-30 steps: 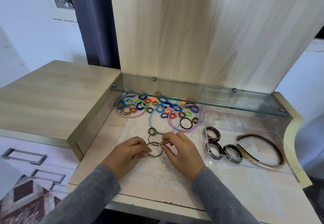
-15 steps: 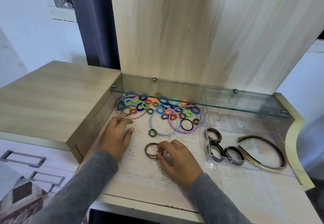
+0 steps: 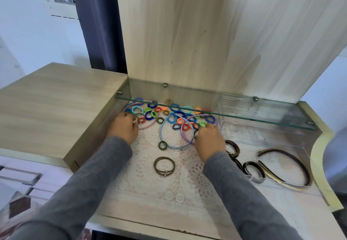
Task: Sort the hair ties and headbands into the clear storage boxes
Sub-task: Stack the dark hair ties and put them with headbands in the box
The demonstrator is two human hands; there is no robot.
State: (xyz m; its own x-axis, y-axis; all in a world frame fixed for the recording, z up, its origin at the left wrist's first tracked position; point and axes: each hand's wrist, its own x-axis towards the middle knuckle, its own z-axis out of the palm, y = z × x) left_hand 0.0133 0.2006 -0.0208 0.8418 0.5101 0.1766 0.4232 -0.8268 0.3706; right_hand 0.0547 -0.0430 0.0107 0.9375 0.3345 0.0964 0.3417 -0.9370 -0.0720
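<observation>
My left grip (image 3: 123, 129) and right grip (image 3: 209, 140) sit in the far pile of hair ties (image 3: 171, 118), fingers curled among loops to pick some out; whether either has one I cannot tell. The clear box (image 3: 253, 177) stands right, brown headbands (image 3: 285, 151) already sorted inside.

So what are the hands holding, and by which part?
Cannot tell: the left hand and right hand both reach into the hair ties, fingertips hidden.
</observation>
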